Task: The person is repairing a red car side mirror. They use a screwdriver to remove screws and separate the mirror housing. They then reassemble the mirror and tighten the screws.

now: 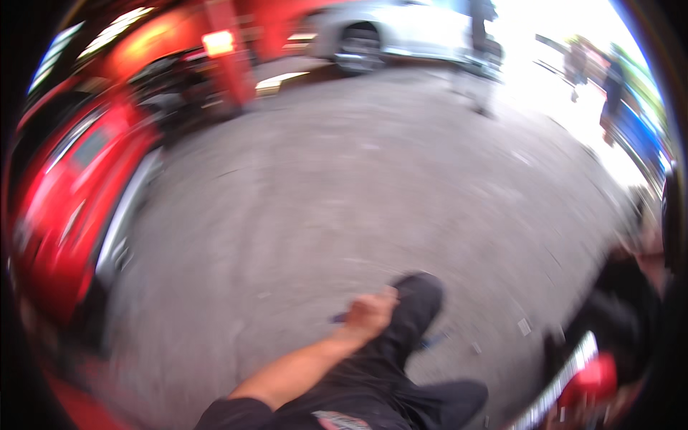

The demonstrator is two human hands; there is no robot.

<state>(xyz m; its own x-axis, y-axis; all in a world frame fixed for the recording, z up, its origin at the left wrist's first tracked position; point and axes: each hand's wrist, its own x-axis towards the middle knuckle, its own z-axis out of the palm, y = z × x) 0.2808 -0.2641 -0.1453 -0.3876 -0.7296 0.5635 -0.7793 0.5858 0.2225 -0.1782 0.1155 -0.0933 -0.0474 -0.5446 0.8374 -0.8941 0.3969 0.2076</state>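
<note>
My left hand (371,314) is held out over my bent knee in dark trousers (419,301), at the lower middle. Its fingers look curled closed, though motion smears them. A small dark-blue object (339,317) sticks out beside the wrist; whether the hand grips it I cannot make out. My right hand does not show. Beyond the knee, another small bluish thing (434,340) lies on the concrete floor (344,193).
A red vehicle (79,193) stands along the left. Behind it rises a red post (231,64). A white car (401,32) is parked at the back, a standing person (481,43) beside it. Blurred red and white parts (588,380) and dark shapes crowd the lower right.
</note>
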